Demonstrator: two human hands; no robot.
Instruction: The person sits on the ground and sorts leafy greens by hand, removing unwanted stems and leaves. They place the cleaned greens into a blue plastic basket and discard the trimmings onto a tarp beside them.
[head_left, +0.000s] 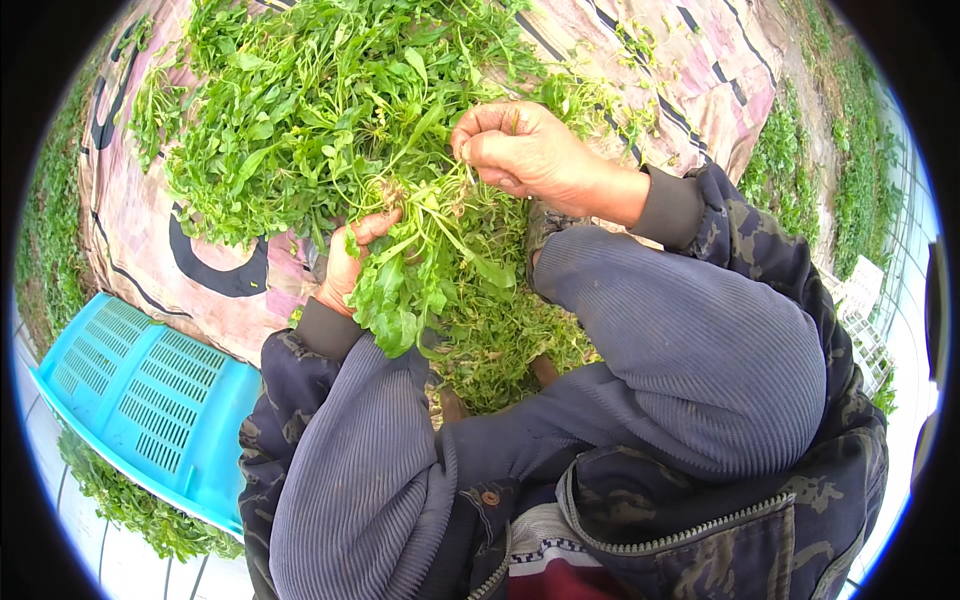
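Note:
My left hand (351, 255) is closed round a bunch of leafy greens (397, 289), with pale roots at its upper end and leaves hanging over my knee. Just above and to the right, my right hand (517, 154) has its thumb and fingertips pinched together on a thin stem by the roots. A large heap of greens (300, 112) lies beyond both hands on a stained, printed cloth (217, 292). More loose greens and bits of stem (510, 345) lie between my legs.
A turquoise slotted plastic basket (157, 390) stands at the left, with greens (142, 510) beside it. Thin sprigs (600, 97) lie on the cloth beyond my right hand. At the right are a white plastic crate (866, 349) and growing plants (784, 165).

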